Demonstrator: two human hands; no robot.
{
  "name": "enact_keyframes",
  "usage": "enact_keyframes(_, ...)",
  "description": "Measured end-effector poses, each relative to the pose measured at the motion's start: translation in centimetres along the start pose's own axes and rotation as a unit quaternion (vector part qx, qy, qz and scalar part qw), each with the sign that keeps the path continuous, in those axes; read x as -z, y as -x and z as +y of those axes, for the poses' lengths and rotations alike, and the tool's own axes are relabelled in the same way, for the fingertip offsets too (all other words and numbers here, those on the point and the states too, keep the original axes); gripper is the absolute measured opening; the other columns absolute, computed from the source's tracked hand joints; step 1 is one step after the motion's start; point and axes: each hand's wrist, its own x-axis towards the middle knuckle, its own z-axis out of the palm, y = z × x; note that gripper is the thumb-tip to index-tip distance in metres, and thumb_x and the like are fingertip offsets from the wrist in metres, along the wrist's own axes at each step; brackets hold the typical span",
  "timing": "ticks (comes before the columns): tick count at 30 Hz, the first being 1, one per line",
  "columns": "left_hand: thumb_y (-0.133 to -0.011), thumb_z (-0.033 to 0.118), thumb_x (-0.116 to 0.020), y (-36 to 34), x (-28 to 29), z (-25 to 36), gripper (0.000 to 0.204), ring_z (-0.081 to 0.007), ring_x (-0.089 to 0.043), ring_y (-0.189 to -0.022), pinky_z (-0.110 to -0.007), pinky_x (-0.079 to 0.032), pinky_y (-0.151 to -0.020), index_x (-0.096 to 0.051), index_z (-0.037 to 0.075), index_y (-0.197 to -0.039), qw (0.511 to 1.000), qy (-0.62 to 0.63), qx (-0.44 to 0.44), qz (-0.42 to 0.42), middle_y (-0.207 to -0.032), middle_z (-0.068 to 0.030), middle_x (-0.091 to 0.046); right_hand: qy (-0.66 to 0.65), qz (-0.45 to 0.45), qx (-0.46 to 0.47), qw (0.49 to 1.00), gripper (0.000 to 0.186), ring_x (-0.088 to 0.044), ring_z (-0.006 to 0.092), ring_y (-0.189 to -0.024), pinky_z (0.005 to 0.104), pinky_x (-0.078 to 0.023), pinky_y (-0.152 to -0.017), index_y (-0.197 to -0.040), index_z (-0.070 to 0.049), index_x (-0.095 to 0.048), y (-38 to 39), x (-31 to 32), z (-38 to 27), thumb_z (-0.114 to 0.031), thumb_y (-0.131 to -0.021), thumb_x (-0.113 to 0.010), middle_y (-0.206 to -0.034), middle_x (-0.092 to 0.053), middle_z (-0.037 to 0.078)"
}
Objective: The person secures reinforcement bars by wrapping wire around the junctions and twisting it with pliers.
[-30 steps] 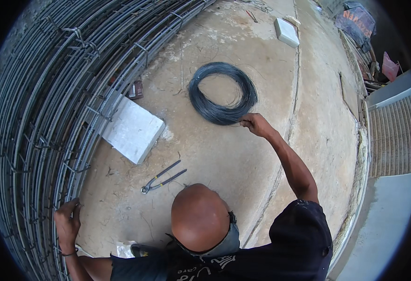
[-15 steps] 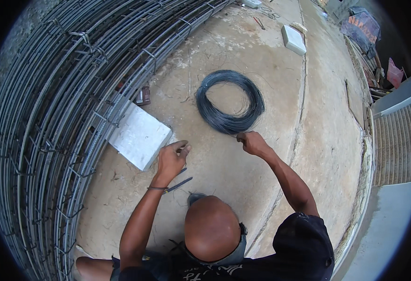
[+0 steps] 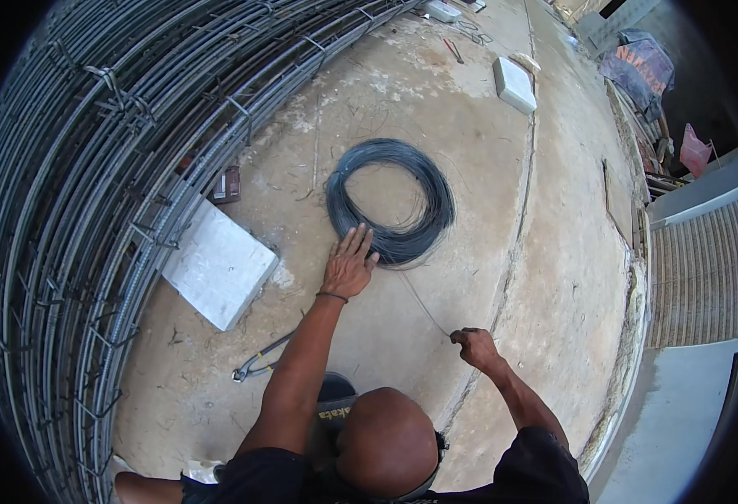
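Note:
A coil of dark tie wire lies flat on the concrete floor. My left hand rests on the coil's near-left edge, fingers stretched out and gripping nothing. Toward the right, my right hand is closed in a pinch on a strand of wire, which runs straight from the coil's near side. Under my left forearm lies a pair of pincers, its handles partly hidden by the arm.
Long bundles of steel rebar cages fill the left side. A white block sits against them, with a small dark red box behind it. Farther off are another white block and a red-handled tool. A crack crosses the floor at right.
My left hand has moved forward and right onto the coil, uncovering the pincers' jaws. My right hand has pulled back toward me, drawing a strand of wire out from the coil.

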Motion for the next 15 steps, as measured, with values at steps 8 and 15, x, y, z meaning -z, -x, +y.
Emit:
enact_keyframes(8, -0.094, 0.044, -0.042, 0.6, 2.9, -1.1, 0.065, -0.0298, -0.021, -0.140, -0.047, -0.022, -0.111, -0.027, 0.006, -0.144, 1.000, 0.003, -0.020, -0.020, -0.151, -0.0170, -0.021, 0.312, 0.037, -0.324, 0.893, 0.017, -0.061, 0.0284, -0.071, 0.0422, -0.046, -0.069, -0.067, -0.009, -0.064, 36.2, 11.1, 16.2, 0.004, -0.066, -0.053, -0.072, -0.064, 0.010)
enact_keyframes(15, -0.093, 0.039, -0.050, 4.6, 4.9, -0.3, 0.055, -0.0350, -0.043, -0.127, -0.042, -0.037, -0.102, -0.046, -0.001, -0.131, 0.962, 0.247, -0.063, 0.096, -0.135, -0.0254, -0.044, -0.004, 0.538, -0.662, 0.521, 0.018, -0.049, 0.0211, -0.048, 0.0360, -0.042, -0.046, -0.091, -0.003, -0.063, 56.1, 26.4, 14.2, -0.015, -0.083, -0.052, -0.067, -0.057, 0.007)
